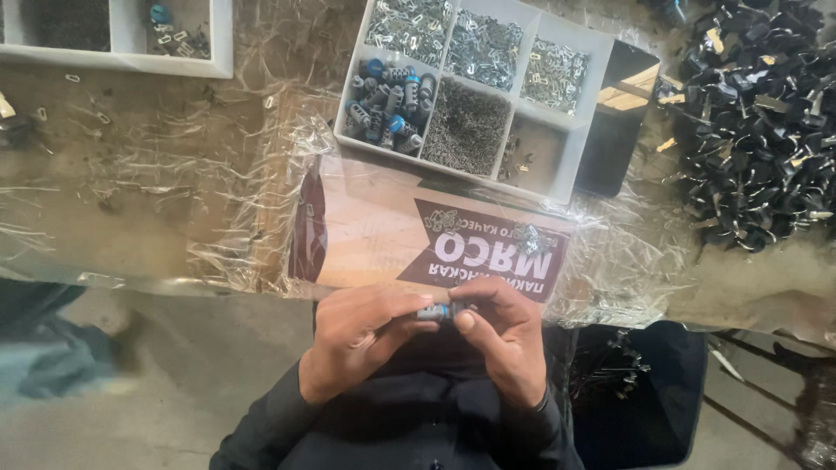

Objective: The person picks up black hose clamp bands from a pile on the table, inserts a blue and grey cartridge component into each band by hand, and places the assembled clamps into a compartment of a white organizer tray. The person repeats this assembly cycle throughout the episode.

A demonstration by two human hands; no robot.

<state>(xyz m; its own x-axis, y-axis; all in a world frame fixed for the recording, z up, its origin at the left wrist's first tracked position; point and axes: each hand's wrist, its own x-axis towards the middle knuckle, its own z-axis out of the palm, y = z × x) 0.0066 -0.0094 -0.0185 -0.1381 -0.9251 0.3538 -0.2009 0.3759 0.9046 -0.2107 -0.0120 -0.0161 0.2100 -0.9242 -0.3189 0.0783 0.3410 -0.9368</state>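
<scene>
- left hand and right hand are meeting at 6 o'clock, just below the table edge, over the person's dark sleeves.
- both are pinching a small grey cylinder part with a blue band; left fingers are curling onto its left end, right thumb and forefinger are pressing on its right end.
- the part is sitting between the two sets of fingertips, off the table, just below the cardboard sheet.
- the cardboard, with a dark red printed patch, is lying under clear plastic film that is crinkling over the whole tabletop.
- two little clusters of metal bits are resting on the cardboard at about 1 o'clock from the hands.
- a white compartment tray is sitting at 12 o'clock; its lower left cell is holding more grey-and-blue cylinders, the others are holding small metal clips and pins.
- a heap of black parts is piling up at 2 o'clock.
- a second white tray is showing at 10 o'clock.
- a dark bin is standing at 4 o'clock, beside the person.
</scene>
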